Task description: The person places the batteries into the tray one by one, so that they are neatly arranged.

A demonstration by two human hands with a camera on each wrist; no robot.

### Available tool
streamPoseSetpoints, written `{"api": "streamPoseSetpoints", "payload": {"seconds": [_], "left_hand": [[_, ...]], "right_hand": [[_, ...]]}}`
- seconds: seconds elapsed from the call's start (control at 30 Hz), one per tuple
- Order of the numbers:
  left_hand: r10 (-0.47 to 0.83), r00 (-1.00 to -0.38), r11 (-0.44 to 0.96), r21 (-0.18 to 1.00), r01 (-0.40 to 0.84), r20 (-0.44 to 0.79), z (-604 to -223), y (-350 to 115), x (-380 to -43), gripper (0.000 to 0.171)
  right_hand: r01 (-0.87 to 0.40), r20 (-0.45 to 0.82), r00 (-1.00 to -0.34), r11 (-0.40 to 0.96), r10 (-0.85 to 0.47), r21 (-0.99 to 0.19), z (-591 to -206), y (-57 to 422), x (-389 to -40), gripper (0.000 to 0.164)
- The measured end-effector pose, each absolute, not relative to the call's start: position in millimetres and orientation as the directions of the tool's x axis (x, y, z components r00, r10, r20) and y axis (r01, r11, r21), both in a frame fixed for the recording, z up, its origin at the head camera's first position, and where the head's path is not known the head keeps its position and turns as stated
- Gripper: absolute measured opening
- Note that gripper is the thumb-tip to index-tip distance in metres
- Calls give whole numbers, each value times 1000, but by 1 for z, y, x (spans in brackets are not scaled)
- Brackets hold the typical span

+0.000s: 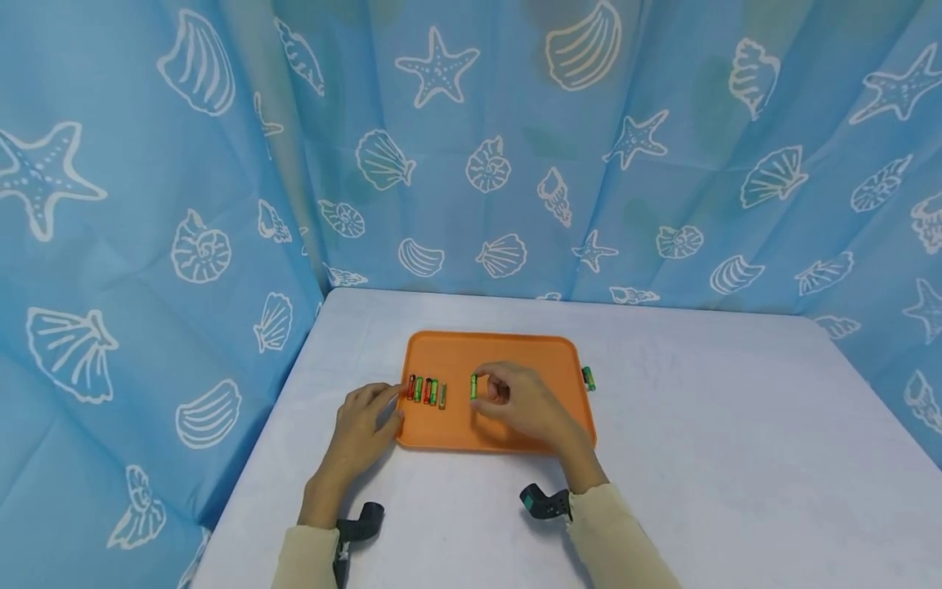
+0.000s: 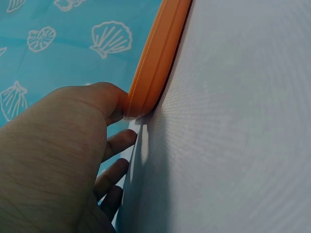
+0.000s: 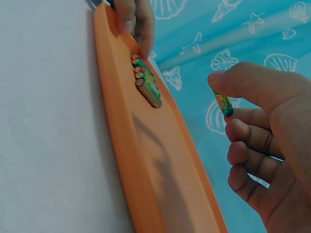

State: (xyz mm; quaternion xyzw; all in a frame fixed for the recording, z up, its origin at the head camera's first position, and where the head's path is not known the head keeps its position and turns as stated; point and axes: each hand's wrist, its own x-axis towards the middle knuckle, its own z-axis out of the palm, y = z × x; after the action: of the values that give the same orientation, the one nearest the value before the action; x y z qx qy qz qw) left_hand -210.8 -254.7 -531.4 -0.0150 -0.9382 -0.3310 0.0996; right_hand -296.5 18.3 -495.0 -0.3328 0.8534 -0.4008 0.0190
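Note:
In the head view my right hand (image 1: 524, 402) is above the middle of an orange tray (image 1: 500, 348). It pinches a small green battery (image 3: 223, 103) end to end between thumb and index finger; the other fingers are loosely curled in the right wrist view. My left hand (image 1: 362, 429) is at the tray's left edge, its thumb and index finger against the rim and the other fingers loose in the left wrist view. Beside its fingertips, several red and green batteries (image 1: 427, 391) lie side by side inside the tray.
Just outside the tray's right rim, green batteries (image 1: 589, 378) lie on the white-covered table (image 1: 706, 442); their count is unclear. A blue curtain (image 1: 515, 204) with white shells and starfish hangs behind the table and along its left side.

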Motion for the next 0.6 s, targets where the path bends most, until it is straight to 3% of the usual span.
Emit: {"api": "streamPoseSetpoints", "payload": {"seconds": [0.6], "left_hand": [[-50, -982, 776, 626, 78, 184, -533, -254, -211, 42]], "right_hand": [[-557, 179, -764, 496, -619, -666, -515, -10, -298, 39]]}}
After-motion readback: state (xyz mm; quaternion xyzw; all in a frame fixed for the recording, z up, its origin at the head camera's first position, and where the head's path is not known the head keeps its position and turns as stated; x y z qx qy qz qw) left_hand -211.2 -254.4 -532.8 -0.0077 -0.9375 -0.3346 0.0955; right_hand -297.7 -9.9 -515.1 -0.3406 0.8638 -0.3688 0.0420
